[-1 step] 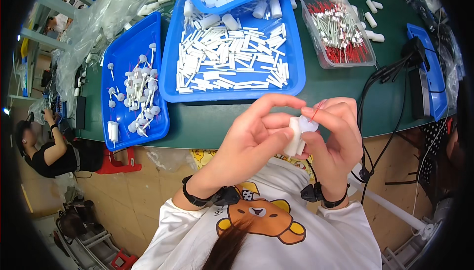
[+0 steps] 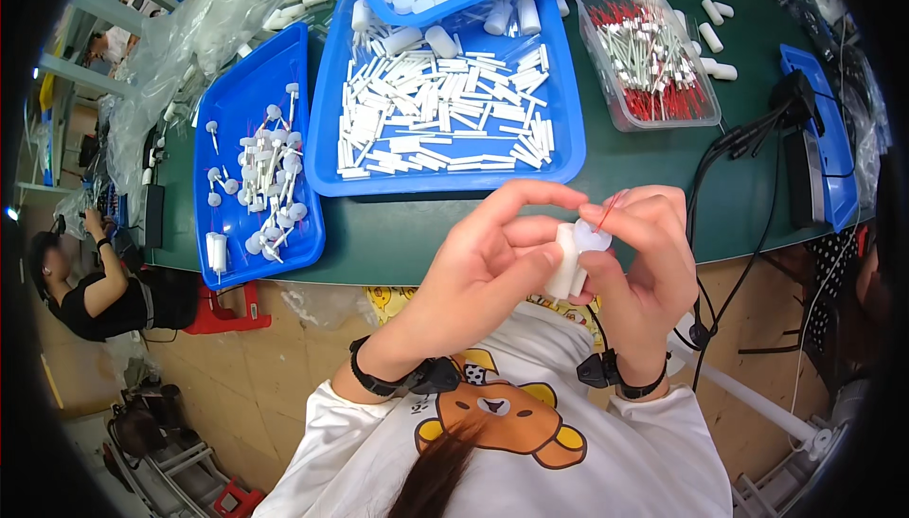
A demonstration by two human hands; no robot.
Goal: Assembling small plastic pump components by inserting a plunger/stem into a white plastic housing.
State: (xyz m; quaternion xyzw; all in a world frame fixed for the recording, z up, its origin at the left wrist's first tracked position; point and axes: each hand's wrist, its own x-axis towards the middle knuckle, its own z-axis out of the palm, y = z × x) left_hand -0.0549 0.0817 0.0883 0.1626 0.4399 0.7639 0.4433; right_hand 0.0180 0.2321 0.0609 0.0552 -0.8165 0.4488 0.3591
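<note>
Both hands are close together just past the table's near edge. My left hand (image 2: 492, 267) is closed on a white cylinder (image 2: 564, 267), gripped between thumb and fingers. My right hand (image 2: 649, 258) pinches a translucent white round cap (image 2: 592, 238) with thin red wires (image 2: 611, 207) rising from it. The cap sits against the cylinder's upper right side; my fingers hide whether it is seated in the end. Beyond my hands lies a large blue tray (image 2: 445, 183) full of short white tubes (image 2: 426, 106).
A narrower blue tray (image 2: 308, 149) on the left holds capped stems and white cylinders. Another blue tray (image 2: 407, 18) of white caps overlaps the large one. At the right stand a clear box (image 2: 653, 124) of red-wired parts and black cables (image 2: 701, 196). A person (image 2: 95, 281) works far left.
</note>
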